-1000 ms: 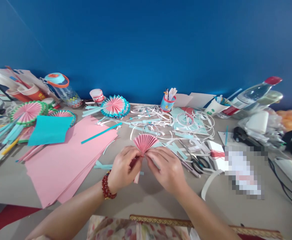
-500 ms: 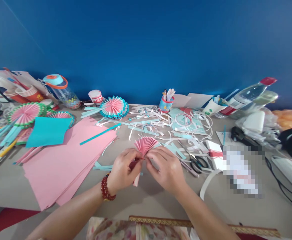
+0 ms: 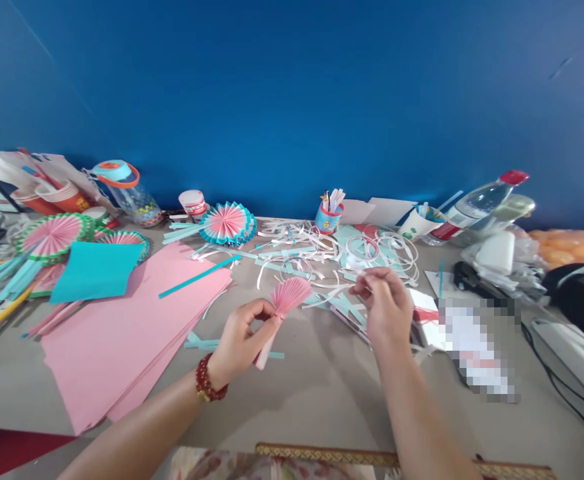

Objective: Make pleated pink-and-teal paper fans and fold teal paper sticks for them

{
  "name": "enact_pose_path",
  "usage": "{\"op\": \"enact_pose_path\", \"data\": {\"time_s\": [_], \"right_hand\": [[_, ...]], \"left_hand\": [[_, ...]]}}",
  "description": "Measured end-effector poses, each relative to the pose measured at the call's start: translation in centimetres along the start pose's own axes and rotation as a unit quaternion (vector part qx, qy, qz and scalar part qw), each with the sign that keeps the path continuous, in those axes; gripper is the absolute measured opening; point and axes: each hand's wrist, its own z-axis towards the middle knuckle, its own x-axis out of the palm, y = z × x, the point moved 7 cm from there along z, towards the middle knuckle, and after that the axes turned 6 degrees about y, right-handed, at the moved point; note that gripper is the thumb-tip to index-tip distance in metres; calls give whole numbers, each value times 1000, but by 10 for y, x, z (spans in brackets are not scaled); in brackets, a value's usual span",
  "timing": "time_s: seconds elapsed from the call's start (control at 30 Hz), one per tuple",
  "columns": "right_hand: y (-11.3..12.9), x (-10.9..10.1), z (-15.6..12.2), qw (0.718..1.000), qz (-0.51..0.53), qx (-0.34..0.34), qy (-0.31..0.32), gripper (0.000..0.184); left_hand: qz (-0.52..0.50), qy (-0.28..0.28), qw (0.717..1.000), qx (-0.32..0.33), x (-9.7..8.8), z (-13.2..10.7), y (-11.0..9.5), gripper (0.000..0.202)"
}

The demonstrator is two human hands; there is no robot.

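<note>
My left hand (image 3: 242,337), with a red bead bracelet at the wrist, is closed round the middle of a pleated pink paper fan (image 3: 288,298); the fan's top spreads open above my fingers and its folded tail hangs below them. My right hand (image 3: 385,307) is off to the right, lifted over the white and teal paper strips (image 3: 322,250), with thumb and fingers pinched together. What the pinch holds, if anything, is too small to make out.
A stack of pink paper sheets (image 3: 122,327) with a teal sheet (image 3: 95,270) lies at the left. Finished pink-and-teal rosettes (image 3: 227,223) sit behind. Cups, a pen pot (image 3: 327,213), a water bottle (image 3: 477,200), scissors and a black stapler (image 3: 477,280) crowd the right.
My right hand has let go of the fan and moved up and to the right over the strips. My left hand alone keeps the fan, now tilted to the right.
</note>
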Motion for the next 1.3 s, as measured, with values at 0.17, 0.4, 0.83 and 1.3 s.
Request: {"op": "enact_pose_path", "data": {"time_s": [0.17,0.4,0.83,1.3], "right_hand": [[-6,-3,14,986,-144,-54,59,30],[21,59,-25,937,-206,-100,265,17],[38,83,-58,942,63,-33,329,13],[44,79,-56,946,52,-69,312,6]], "left_hand": [[-105,3,994,-41,1,1,9,26],[-171,-12,984,-40,1,2,11,30],[-28,-29,996,74,-2,-1,-4,20],[24,-36,994,101,-1,-3,-5,13]]}}
